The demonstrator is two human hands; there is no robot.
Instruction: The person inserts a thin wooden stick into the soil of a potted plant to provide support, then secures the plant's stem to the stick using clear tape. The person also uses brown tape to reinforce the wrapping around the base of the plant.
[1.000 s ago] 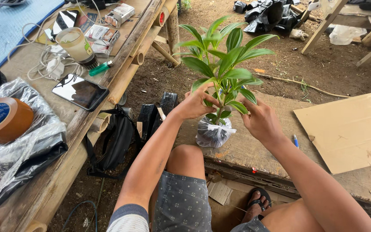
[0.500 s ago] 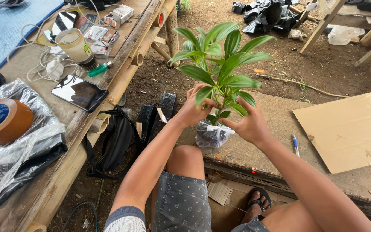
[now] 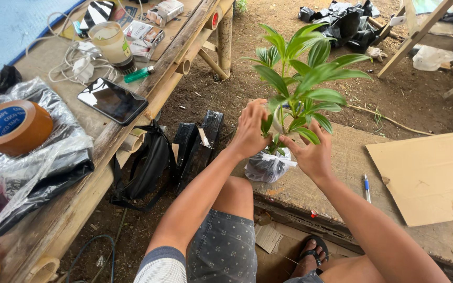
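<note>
- Seedling, green and leafy, root ball in a tied plastic bag: stands upright on the wooden surface, between both hands.
- Left hand: grip now loosely spread, fingers among the lower leaves at the stem; a moment ago it sat lower and closer round the base.
- Right hand: grip open, fingertips touching leaves on the opposite side; it has shifted little.
- Judgement: the hands are moving from steadying the base to sorting foliage.
- Beyond the right grip: blue pen, cardboard sheet.

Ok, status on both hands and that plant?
Left hand and right hand bare, cupped around plant stems. Root ball in tied plastic bag, resting on board. Pen lies right, clear of hands.
</note>
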